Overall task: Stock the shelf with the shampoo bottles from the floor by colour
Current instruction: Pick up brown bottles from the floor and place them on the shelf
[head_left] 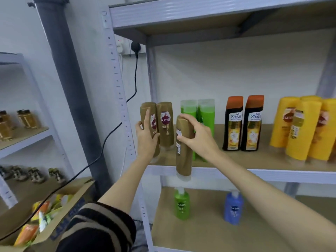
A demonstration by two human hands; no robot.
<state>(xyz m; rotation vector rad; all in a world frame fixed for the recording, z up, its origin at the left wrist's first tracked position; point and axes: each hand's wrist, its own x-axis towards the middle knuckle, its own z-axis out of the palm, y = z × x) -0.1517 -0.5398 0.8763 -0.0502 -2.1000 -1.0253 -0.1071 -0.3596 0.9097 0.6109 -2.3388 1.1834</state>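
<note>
Gripping a brown shampoo bottle [184,148] near its upper end, the right hand [199,138] holds it upright, cap down, at the near edge of the middle shelf [236,161]; its pale cap hangs just in front of and below the shelf's front rail. The left hand [146,135] wraps round the leftmost brown bottle [148,113] standing on that shelf, forefinger stretched up along its face, thumb on its left side. A second standing brown bottle [165,124] is just to the right, touching or nearly touching the first. Farther right along the same shelf stand green bottles [206,113], partly hidden behind the right hand, then two black bottles with orange caps [243,124], then a cluster of yellow bottles [303,130] at the far right. On the lower shelf [203,231] a green pump bottle [181,204] and a blue pump bottle [233,208] stand well apart. At the near left a cardboard box [60,211] holds orange and yellow packets, and a black cable [135,73] hangs from a wall plug across it. A second rack [23,135] at the far left carries small jars, too blurred to identify
</note>
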